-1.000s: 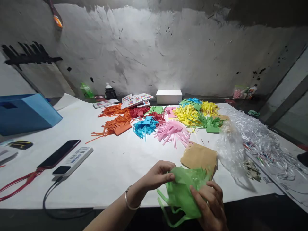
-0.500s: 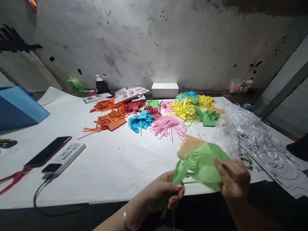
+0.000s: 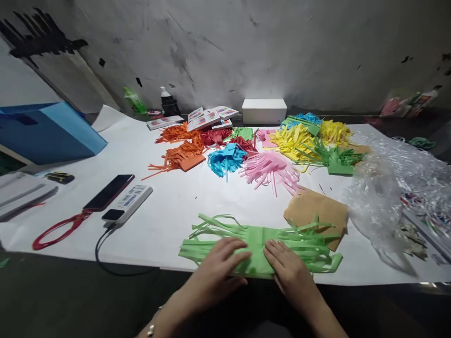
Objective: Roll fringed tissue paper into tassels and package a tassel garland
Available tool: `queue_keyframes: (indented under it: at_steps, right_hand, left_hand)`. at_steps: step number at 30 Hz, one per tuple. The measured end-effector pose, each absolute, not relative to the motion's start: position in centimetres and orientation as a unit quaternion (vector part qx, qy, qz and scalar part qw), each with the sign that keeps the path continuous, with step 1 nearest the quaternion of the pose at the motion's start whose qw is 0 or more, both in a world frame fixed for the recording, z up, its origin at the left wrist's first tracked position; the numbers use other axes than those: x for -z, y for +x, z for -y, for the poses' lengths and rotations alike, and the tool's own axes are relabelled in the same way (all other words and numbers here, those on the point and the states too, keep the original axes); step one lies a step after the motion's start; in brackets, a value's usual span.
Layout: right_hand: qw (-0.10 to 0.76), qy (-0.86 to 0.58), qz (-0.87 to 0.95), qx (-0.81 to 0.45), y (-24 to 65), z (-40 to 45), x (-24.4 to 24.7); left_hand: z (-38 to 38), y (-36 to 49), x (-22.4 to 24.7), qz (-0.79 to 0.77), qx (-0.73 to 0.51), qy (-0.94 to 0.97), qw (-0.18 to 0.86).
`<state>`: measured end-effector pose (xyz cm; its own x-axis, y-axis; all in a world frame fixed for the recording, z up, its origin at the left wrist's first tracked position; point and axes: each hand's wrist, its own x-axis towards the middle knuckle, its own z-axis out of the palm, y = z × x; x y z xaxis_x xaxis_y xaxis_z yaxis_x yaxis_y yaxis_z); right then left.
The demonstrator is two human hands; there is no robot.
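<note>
A light green sheet of fringed tissue paper (image 3: 256, 237) lies spread at the table's front edge, with cut strips fanning out to both sides of its uncut middle. My left hand (image 3: 222, 263) rests over its left part, fingers apart and slightly bent, the thumb near the front edge. Flat on the right of the middle band lies my right hand (image 3: 287, 265), fingers stretched out. Under the right-hand strips, a brown paper piece (image 3: 315, 209) is partly covered. Pink fringed paper (image 3: 269, 170) sits just beyond.
Fringed bundles in orange (image 3: 176, 155), blue (image 3: 227, 159), yellow (image 3: 294, 143) and green (image 3: 340, 162) line the back. A phone (image 3: 110, 192) and a white power bank (image 3: 128, 203) with cable lie left. Clear plastic (image 3: 373, 202) heaps up at right. A white box (image 3: 264, 111) stands behind.
The green fringed paper was held up, bunched in my left hand and pinched by my right; now it lies spread on the table under both hands. The view has shifted left.
</note>
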<state>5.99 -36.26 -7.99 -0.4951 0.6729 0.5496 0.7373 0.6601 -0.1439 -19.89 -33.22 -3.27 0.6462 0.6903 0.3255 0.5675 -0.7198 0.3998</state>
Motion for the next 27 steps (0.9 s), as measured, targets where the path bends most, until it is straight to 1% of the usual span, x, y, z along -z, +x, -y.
queue_keyframes:
  at_steps: [3,6,8,12,16,19,23,25,27]
  right_hand:
    - [0.265,-0.402,0.876,0.029,7.0,36.7,7.2]
    - [0.299,-0.394,0.868,0.049,7.9,37.5,6.6]
    - [0.322,-0.394,0.86,0.039,8.2,38.1,6.4]
    - [0.327,-0.424,0.843,-0.04,8.0,38.8,6.0]
    - [0.345,-0.464,0.811,-0.086,7.2,38.9,5.6]
    - [0.344,-0.491,0.798,-0.062,6.6,38.8,5.4]
    - [0.326,-0.466,0.822,-0.018,6.1,38.3,5.5]
    - [0.329,-0.48,0.813,-0.031,6.1,38.0,5.6]
    - [0.335,-0.522,0.783,-0.046,6.1,37.5,5.6]
  left_hand:
    - [33.9,-16.9,4.3,-0.311,-0.188,0.921,0.136]
    - [33.7,-16.1,5.1,-0.318,-0.203,0.916,0.138]
    - [33.6,-16.3,5.4,-0.317,-0.218,0.911,0.146]
    - [33.8,-16.8,5.2,-0.315,-0.233,0.905,0.166]
    - [34.0,-16.5,4.1,-0.33,-0.209,0.896,0.214]
    - [34.1,-15.9,4.1,-0.356,-0.19,0.892,0.204]
    - [33.9,-15.6,5.1,-0.373,-0.19,0.892,0.173]
    - [33.6,-15.6,5.2,-0.386,-0.182,0.885,0.188]
    - [33.0,-15.5,4.7,-0.427,-0.142,0.868,0.209]
